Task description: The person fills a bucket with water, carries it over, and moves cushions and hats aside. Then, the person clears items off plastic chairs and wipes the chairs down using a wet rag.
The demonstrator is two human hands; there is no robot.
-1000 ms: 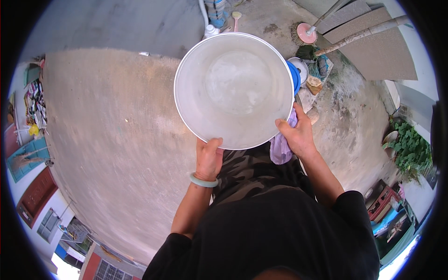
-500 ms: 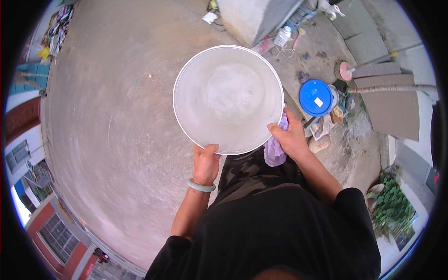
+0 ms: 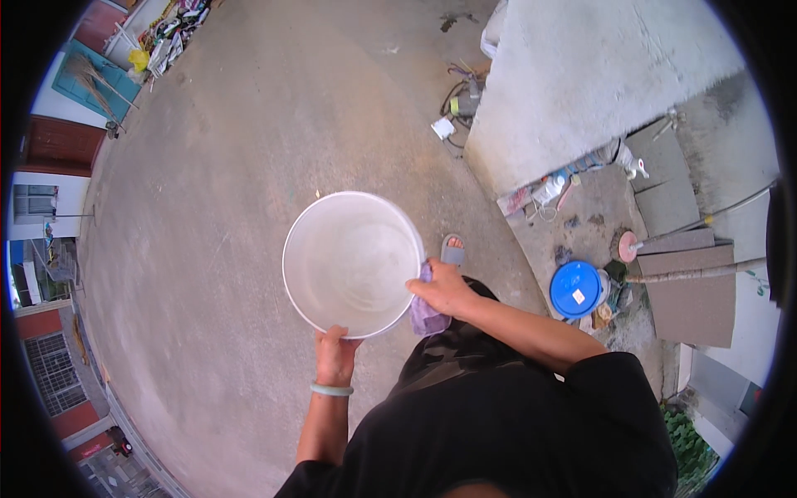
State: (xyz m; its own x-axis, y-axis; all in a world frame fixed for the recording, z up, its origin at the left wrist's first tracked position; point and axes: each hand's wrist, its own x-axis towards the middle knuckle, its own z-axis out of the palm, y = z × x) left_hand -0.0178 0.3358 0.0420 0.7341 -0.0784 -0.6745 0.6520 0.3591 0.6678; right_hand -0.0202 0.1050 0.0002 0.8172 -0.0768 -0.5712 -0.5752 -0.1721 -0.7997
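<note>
A large round pale metal basin [image 3: 357, 261] with a lighter rim is held out in front of my body, its open top toward me. My left hand [image 3: 335, 357], with a pale bangle on the wrist, grips the near edge, thumb over the rim. At the right edge my right hand [image 3: 444, 292] grips the rim too, its thumb on the inside. A purple cloth [image 3: 428, 319] hangs from that right hand against the basin's outer side. Most fingers of both hands are hidden beneath the basin.
Concrete ground [image 3: 199, 274] spreads around me. To the right stand a blue lid [image 3: 575, 290] on a container, a white bottle [image 3: 549, 190] and a pink-headed long-handled tool [image 3: 628, 246]. A concrete block [image 3: 573, 91] rises at far right. Brooms [image 3: 91, 83] lean at far left.
The basin, both hands and the cloth have shifted left and lower in the picture, and the basin looks smaller. The view has turned, and a sandalled foot now shows.
</note>
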